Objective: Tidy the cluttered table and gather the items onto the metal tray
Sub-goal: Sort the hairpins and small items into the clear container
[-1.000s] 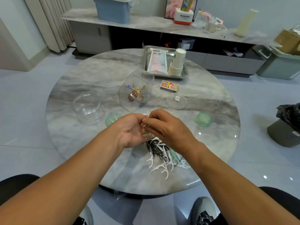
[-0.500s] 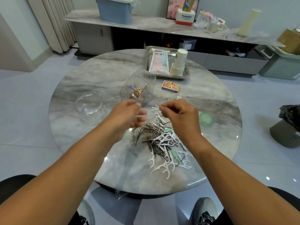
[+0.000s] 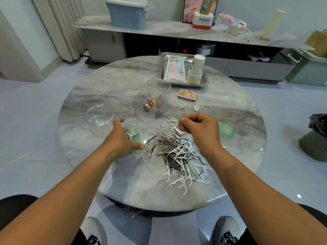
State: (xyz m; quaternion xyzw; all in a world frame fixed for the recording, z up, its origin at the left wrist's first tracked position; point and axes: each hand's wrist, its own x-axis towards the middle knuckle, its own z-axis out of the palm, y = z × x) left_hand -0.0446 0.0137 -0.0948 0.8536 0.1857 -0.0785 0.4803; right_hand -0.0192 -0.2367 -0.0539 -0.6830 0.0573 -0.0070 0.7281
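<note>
The right hand (image 3: 200,131) hangs above the round marble table (image 3: 109,177) with its fingers curled, pinching something thin and pale between thumb and fingertips; it looks like a white floss pick, though most of it is hidden inside the grip and I cannot tell which way it points. Directly below and toward the person from that pinch lies the heap of floss picks (image 3: 184,167), white with a few mint green ones, tangled with black hairpins (image 3: 172,162) and silver paper clips (image 3: 150,151); the heap's long axis runs from the pinch down toward the table's near edge, and the picks point every way, their forked heads mostly outward. The left hand (image 3: 122,138) is spread wide and holds nothing, its thumb toward the clips and its fingers over a green lid (image 3: 135,136) with a floss pick on it, well to the left of the pinch. Beyond the pinch, slightly left, stands a ribbed clear container (image 3: 152,99) tilted on its side with clips inside. Farther off sits the metal tray (image 3: 203,82), bearing a packet (image 3: 174,68) and a leaning stack of paper cups (image 3: 196,69); a small printed box (image 3: 187,94) lies between tray and pinch.
</note>
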